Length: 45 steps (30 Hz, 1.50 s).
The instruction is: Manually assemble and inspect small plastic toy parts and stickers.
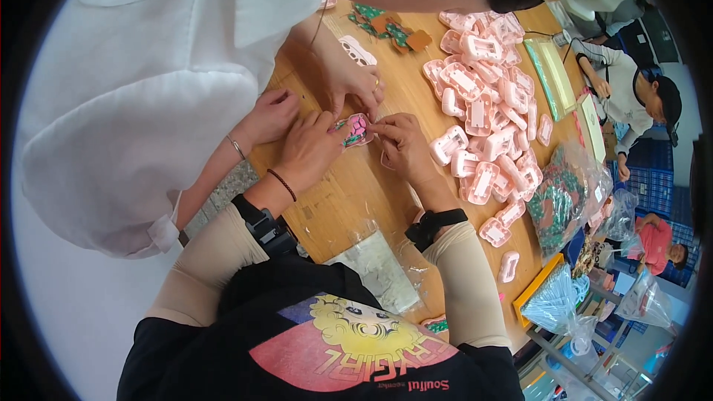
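Observation:
On the wooden table in front of me lies a small pink plastic shell (pixel 365 139), with a green circuit board and a brighter pink button pad (pixel 358 125) in it. My left hand (pixel 306 147) grips its left side with bent fingers. From the right, my right hand (pixel 403 146) presses thumb and fingertips together at the shell's edge; whatever tiny part they may pinch is hidden. A co-worker's hand (pixel 356 87) with a ring reaches in from above, its fingertips close to the same shell. The co-worker's other hand (pixel 273 114) rests beside my left hand.
A large heap of pink plastic shells (pixel 486 96) covers the table's right side. Green and brown circuit boards (pixel 390 27) lie at the far side. A clear bag of green boards (pixel 557 197) and a yellow bin (pixel 536 291) stand at right. A co-worker in white (pixel 186 96) leans in at left.

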### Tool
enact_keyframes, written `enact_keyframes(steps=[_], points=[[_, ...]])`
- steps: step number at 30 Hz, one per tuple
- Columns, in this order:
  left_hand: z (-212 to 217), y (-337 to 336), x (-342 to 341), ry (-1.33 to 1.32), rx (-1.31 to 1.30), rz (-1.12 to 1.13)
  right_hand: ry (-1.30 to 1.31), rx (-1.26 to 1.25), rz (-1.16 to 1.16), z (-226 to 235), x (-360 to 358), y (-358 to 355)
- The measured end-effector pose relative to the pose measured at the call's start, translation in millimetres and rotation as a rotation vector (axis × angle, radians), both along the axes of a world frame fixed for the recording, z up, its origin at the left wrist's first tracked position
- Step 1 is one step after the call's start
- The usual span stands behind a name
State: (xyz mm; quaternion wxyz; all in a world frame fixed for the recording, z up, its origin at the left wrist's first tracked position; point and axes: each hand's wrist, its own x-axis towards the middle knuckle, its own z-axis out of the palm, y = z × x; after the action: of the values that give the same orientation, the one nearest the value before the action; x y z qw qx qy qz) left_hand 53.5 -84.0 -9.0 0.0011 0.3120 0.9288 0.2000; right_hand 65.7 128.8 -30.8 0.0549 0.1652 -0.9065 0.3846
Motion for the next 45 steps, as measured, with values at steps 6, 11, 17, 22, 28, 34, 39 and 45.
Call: enact_keyframes(steps=[6, 11, 17, 22, 28, 34, 39, 45], points=[[-0.2, -0.1, -3.8, 0.001, -0.004, -0.046, -0.036, -0.056, -0.012, -1.1, 1.5, -1.7], [-0.9, 0.8, -4.5, 0.039, 0.003, -0.048, -0.052, -0.02, -0.003, -1.1, -2.2, -1.9], [-3.4, -2.0, -8.4, 0.011, 0.014, -0.078, -0.074, -0.04, -0.026, 0.4, -1.0, -7.7], [-6.6, 0.2, -4.0, -0.034, 0.065, -0.044, -0.057, -0.025, -0.019, 1.4, -0.8, -11.3], [-14.6, -1.5, 2.5, -0.04, 0.188, 0.0, -0.037, 0.001, -0.01, -2.2, -4.8, -12.2], [-23.9, -6.1, 11.2, -0.027, 0.381, 0.057, -0.065, 0.023, 0.0, 0.8, -7.3, -13.4], [-22.4, -5.4, 9.2, 0.007, 0.359, 0.041, -0.125, -0.059, -0.027, 1.9, -7.0, -13.6], [-14.0, -6.9, 6.0, 0.073, 0.181, 0.016, -0.105, 0.07, -0.039, -1.1, -2.3, -16.2]])
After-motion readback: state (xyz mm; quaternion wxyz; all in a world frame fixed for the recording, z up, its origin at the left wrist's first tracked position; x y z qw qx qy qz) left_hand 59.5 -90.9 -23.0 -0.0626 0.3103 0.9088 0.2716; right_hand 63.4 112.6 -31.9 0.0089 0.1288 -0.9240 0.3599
